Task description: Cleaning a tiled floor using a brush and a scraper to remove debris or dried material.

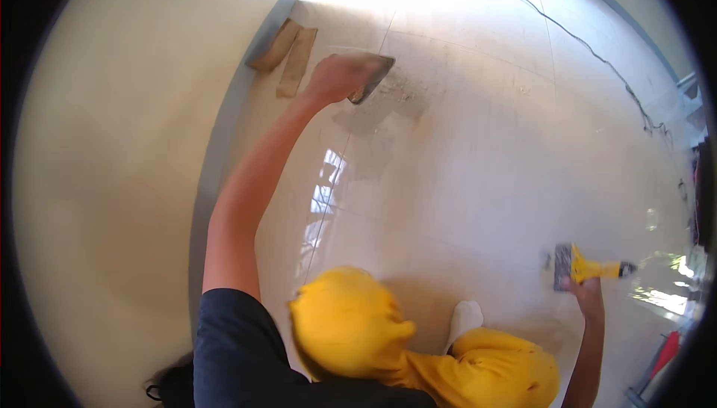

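Note:
At the upper middle, my left hand (pixel 341 77) grips a flat, dark-edged piece (pixel 378 79), held low over the tiled floor (pixel 476 167). Motion blur hides exactly what that piece is and whether it touches the tiles. Grey dust and crumbly debris (pixel 400 91) lie on the floor right beside it. Off to the lower right, my right hand (pixel 586 296) holds a wide putty knife (pixel 588 268) near where blade and yellow handle meet. Its blade is smeared grey and faces left, while the black handle end points right.
Two brown strips, apparently wood (pixel 296 63), lie by the grey baseboard (pixel 224 122) along the left wall (pixel 123 156). A dark cable (pixel 582 41) runs across the upper right. At the lower right edge is a red-and-grey object (pixel 665 355). My bent yellow-clad knees (pixel 347 318) fill the bottom middle.

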A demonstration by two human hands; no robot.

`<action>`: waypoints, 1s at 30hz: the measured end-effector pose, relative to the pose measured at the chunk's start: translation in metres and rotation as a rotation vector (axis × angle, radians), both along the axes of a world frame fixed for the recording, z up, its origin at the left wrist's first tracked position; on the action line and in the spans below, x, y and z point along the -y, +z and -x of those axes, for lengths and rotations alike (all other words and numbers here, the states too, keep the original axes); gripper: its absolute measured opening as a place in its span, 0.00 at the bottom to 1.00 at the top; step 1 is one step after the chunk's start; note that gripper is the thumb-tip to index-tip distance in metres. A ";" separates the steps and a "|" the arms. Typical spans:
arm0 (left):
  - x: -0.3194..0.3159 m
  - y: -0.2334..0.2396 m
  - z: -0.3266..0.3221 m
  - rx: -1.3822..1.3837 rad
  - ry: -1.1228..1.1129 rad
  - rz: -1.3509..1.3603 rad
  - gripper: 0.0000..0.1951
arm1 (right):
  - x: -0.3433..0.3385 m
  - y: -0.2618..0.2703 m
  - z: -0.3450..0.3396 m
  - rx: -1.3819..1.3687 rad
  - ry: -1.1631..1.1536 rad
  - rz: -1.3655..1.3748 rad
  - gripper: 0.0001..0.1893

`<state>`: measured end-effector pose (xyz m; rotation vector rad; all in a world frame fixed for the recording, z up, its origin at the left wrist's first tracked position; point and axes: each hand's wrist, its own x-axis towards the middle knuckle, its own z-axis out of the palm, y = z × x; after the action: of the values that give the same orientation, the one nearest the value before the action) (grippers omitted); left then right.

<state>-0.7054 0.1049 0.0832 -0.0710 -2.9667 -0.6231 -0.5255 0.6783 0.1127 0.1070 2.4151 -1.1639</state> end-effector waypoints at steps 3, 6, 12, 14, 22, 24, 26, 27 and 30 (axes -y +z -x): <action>0.033 0.023 -0.101 -0.058 0.219 -0.336 0.23 | 0.090 0.053 0.023 0.007 0.050 0.084 0.19; 0.072 -0.024 -0.161 -0.286 0.292 -0.761 0.21 | 0.157 0.106 0.073 -0.251 0.237 -0.099 0.21; 0.119 -0.051 -0.223 -0.234 0.640 -0.778 0.21 | 0.272 0.141 0.120 -0.305 0.350 0.019 0.21; 0.122 -0.046 -0.228 -0.187 0.729 -0.817 0.21 | 0.295 0.124 0.116 -0.279 0.373 0.099 0.19; 0.129 -0.010 -0.217 -0.311 0.755 -0.659 0.21 | 0.340 -0.069 0.080 0.114 0.586 0.282 0.17; 0.150 0.000 -0.249 -0.296 0.830 -0.533 0.21 | 0.364 -0.106 0.022 0.093 0.975 0.195 0.20; 0.165 0.000 -0.297 -0.320 0.911 -0.360 0.21 | 0.385 -0.141 -0.023 0.103 1.369 0.130 0.19; 0.164 0.002 -0.322 -0.368 0.966 -0.293 0.22 | 0.392 -0.151 -0.014 0.115 1.400 0.137 0.19; 0.165 0.020 -0.414 -0.203 1.201 -0.361 0.21 | 0.455 -0.157 0.057 -0.136 1.106 0.156 0.17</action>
<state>-0.2919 -0.0599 0.1028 1.4084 -2.0622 -0.8068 -0.5820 0.2235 -0.0444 -1.2132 1.9211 -0.7878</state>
